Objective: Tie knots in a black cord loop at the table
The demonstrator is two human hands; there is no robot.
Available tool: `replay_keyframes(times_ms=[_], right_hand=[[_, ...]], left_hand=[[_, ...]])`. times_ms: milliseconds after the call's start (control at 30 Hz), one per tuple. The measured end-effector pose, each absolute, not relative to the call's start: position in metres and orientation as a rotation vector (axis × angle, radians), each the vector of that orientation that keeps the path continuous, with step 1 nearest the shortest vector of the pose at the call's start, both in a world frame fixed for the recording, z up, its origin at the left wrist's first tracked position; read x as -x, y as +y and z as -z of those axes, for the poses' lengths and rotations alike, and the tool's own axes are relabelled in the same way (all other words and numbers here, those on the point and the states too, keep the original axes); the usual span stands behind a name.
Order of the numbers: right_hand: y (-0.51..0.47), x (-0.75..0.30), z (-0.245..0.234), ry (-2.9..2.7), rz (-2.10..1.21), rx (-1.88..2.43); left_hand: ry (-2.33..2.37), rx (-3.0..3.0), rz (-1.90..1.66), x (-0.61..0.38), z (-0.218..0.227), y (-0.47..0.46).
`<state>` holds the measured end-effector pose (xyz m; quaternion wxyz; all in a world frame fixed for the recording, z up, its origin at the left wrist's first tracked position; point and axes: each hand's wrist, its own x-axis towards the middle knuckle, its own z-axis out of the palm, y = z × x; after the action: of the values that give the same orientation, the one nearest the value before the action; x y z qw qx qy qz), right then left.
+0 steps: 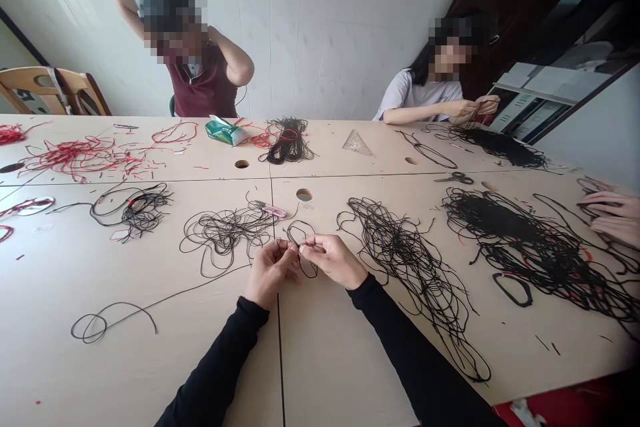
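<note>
Thumb and fingers of my left hand (274,268) pinch a thin black cord (301,225) just above the table seam. Close against it, my right hand (334,259) pinches the same cord, which loops above and below the fingertips. The exact spot where the fingers meet is partly hidden. A long tail of cord (173,297) runs left from my left hand and curls on the table. Left of my hands lies a loose tangle of black cord (223,230), and a larger black cord bundle (400,247) spreads to the right.
Pink-handled snips (273,209), scissors (454,177), a clear triangle ruler (356,143) and a green packet (224,131) lie on the table (125,380). Red cords (83,155) are at the far left. Two people sit opposite; another person's hands (613,213) are at the right edge.
</note>
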<state>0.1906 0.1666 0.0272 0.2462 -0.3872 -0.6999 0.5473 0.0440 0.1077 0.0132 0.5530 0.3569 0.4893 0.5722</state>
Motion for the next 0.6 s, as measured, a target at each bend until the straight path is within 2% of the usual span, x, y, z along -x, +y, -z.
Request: replay_keyframes(times_ms=[600], right_hand=[[0.1660,-0.1901,-0.0258,-1.912,-1.455,1.031]], left_hand=[[1.195,-0.870,-1.326,-0.0444,-0.0139,0.1083]])
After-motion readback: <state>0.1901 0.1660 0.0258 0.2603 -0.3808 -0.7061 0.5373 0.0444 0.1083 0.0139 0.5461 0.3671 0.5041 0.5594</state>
